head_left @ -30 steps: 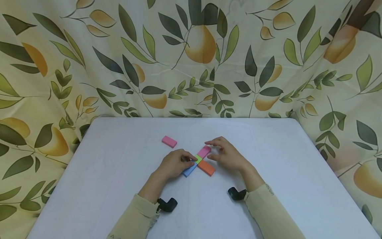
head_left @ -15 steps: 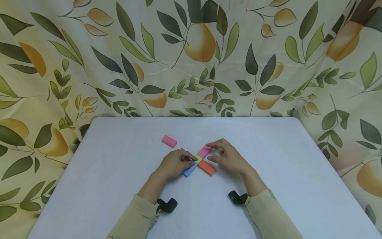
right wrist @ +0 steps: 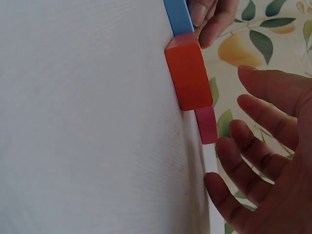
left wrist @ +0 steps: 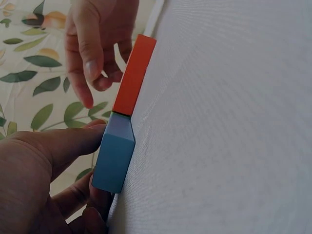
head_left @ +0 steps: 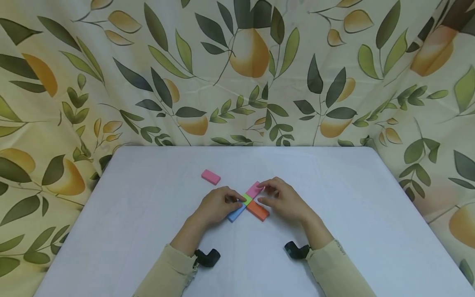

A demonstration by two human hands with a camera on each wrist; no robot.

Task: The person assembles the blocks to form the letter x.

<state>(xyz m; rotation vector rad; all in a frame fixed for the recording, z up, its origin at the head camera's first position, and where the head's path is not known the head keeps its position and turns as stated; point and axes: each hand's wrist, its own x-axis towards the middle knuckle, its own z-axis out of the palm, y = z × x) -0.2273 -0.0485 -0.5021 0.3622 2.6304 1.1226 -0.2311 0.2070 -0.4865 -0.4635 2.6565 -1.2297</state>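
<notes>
left hand (head_left: 216,203) is on the blue block (head_left: 235,214), can't tell if it's pinching, right hand (head_left: 286,199)'s loosely spread by the nearer pink block (head_left: 253,190)

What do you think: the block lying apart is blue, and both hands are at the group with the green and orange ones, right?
Not quite: the head view shows the lone block is pink, not blue. The rest is right: the left hand and right hand are both at the group with the green block and orange block.
</notes>
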